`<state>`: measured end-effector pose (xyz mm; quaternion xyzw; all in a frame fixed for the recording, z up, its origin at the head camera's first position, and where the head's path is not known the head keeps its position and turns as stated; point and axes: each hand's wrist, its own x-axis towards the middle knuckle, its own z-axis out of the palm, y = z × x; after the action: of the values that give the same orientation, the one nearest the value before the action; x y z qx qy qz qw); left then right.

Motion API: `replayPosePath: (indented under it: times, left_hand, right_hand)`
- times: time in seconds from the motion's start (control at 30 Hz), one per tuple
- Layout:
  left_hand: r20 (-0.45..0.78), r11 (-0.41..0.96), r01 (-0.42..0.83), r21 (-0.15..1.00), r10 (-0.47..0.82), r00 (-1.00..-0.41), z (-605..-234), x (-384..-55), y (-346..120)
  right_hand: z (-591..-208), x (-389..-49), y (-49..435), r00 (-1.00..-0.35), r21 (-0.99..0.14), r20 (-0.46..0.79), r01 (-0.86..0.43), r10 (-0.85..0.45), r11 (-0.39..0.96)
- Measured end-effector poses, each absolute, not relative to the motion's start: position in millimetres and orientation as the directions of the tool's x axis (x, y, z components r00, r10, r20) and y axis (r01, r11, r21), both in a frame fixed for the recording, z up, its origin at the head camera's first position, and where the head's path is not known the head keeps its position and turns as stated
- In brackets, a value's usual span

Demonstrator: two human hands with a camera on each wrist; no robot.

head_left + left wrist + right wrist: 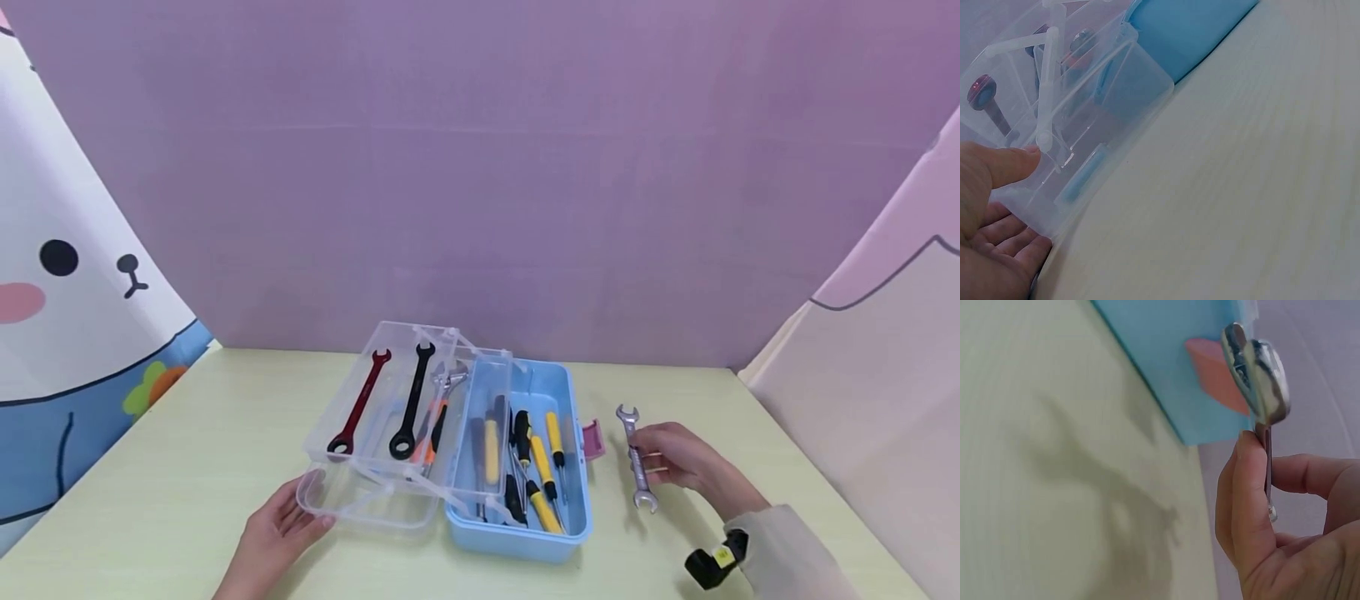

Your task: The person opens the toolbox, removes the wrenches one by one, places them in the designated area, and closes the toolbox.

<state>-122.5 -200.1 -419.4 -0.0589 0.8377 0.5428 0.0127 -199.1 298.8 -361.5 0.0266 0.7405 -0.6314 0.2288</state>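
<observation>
My right hand (671, 457) pinches a silver double open-ended wrench (1267, 394) by its shank, to the right of the blue toolbox (517, 543). Its shadow falls on the tabletop apart from it. At the left, my left hand (279, 533) holds the outer edge of the toolbox's clear plastic lid (1141, 75), thumb on one side and fingers on the other. The lid is swung open leftward. Above it, a clear tray (367, 417) carries a red wrench (362, 404) and a black wrench (412, 400). Several yellow-handled screwdrivers (553, 437) lie inside the blue box.
Behind the clear plastic shows an orange-and-black handled tool (435, 425) with a metal head. A pink latch (592, 440) sticks out from the box's right side. The pale wooden table (187, 467) ends at a purple backdrop (480, 183), with printed cloth at either side.
</observation>
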Motion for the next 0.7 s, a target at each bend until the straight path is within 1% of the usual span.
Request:
replayPosePath:
  times: [0.2, 0.47, 0.7]
  left_hand:
    - [-0.055, 0.38, -0.084, 0.921, -0.086, -0.995, -422.6, -122.4, -200.5]
    - [-0.034, 0.373, -0.067, 0.925, -0.094, -0.995, -421.9, -120.6, -199.7]
    - [-0.053, 0.377, -0.089, 0.922, -0.103, -0.993, -421.2, -121.8, -197.8]
  right_hand:
    - [-373.6, -196.3, 304.9, -0.9, -0.91, -0.382, 0.327, -0.208, 0.257]
    - [-381.2, -196.4, 305.8, -0.908, -0.903, -0.378, 0.319, -0.182, 0.286]
    - [-386.8, -197.8, 306.9, -0.918, -0.899, -0.362, 0.298, -0.164, 0.32]
